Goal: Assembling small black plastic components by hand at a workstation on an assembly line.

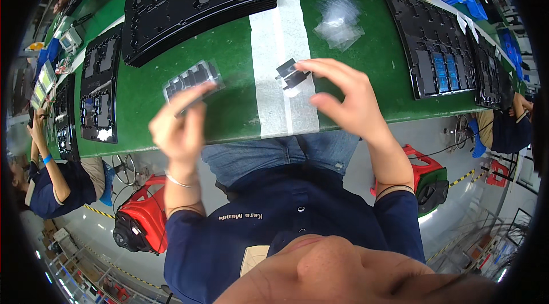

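My left hand [178, 128] is closed on a clear plastic sheet [193, 75] bearing several dark pieces, slightly smeared by motion. A dark edge of that sheet shows between the fingers and thumb. On the white strip at the middle of the bench lies a small black piece [293, 75] with flaps and a clear, shiny edge. The index fingertip of my right hand [350, 94] meets its upper right corner. The thumb of that hand is held well apart from the fingers, and nothing shows between them.
A pile of clear plastic sheets [339, 19] lies on the green bench [229, 112]. Large black moulded trays [197, 7] are stacked at the back left, with more black trays [439, 52] to the right. Co-workers sit at both sides, and red-and-black stools [142, 218] stand below.
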`<state>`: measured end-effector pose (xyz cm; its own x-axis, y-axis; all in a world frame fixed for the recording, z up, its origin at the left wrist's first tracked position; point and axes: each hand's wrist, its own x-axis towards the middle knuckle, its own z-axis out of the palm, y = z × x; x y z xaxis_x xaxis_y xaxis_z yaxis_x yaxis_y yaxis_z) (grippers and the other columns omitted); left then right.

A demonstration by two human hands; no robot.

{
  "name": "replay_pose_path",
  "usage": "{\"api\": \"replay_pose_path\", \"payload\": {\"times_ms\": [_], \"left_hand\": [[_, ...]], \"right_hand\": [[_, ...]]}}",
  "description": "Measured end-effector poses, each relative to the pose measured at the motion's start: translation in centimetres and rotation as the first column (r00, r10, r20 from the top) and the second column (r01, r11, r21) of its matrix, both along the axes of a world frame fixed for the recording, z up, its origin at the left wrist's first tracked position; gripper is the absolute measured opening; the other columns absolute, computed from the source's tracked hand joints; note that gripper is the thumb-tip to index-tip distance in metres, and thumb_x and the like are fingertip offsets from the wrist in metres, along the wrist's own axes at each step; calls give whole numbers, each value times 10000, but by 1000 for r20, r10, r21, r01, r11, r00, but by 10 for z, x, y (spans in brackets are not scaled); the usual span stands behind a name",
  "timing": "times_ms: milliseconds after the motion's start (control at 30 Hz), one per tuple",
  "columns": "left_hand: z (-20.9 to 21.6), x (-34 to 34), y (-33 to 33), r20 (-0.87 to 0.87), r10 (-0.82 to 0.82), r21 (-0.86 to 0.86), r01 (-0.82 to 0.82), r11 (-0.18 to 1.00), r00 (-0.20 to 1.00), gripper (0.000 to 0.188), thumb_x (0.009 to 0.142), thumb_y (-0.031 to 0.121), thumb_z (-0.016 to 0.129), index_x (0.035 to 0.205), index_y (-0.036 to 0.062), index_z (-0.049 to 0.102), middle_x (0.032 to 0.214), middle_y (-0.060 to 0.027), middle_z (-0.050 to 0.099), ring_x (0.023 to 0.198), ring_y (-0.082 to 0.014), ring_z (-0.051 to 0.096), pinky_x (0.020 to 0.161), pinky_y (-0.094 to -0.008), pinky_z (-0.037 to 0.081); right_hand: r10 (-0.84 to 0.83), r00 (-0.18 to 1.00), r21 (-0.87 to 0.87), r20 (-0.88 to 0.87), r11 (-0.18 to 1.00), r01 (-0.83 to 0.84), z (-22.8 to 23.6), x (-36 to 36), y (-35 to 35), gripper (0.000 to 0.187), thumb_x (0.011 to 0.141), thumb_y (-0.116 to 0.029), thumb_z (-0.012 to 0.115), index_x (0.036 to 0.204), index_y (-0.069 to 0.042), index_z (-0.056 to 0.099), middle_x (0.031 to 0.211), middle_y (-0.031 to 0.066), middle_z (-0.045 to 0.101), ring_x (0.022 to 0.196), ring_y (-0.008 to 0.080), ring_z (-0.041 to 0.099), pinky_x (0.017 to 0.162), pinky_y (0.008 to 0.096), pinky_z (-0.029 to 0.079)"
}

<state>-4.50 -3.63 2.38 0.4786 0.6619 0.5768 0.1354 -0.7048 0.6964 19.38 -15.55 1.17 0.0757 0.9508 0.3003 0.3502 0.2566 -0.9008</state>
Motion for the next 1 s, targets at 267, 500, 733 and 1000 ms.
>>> {"api": "replay_pose_path", "payload": {"times_ms": [267,500,733,1000], "left_hand": [[24,-14,143,-242,523,713,-216,667,817,140,778,88,630,912,62,661,852,-102,660,733,-230,641,642,-299,505],[12,-9,143,-544,497,599,-102,794,676,180,812,159,577,888,10,644,980,-125,641,890,-270,613,765,-347,495],[21,52,50,-185,-676,-462,544,700,713,511,784,84,617,1255,4,435,1133,-131,567,1041,-223,550,907,-336,421],[12,72,54,55,-617,-770,427,474,785,152,820,-37,566,971,-30,559,897,-24,551,842,-74,522,758,-223,442]], "right_hand": [[42,719,1,694,998,-60,-9,-27,-21,582,657,-297,708,1117,16,533,1231,129,486,1170,268,431,954,398,360],[38,709,175,704,958,-225,-16,-26,-21,351,645,-183,693,946,-29,600,1022,66,591,976,213,544,806,325,438],[-15,846,430,533,866,-256,6,-7,20,140,657,-108,657,796,-106,672,929,21,610,881,209,552,723,321,461],[-77,969,225,233,974,23,16,16,47,158,640,-170,706,761,-95,638,955,38,504,877,228,462,727,318,390]]}}
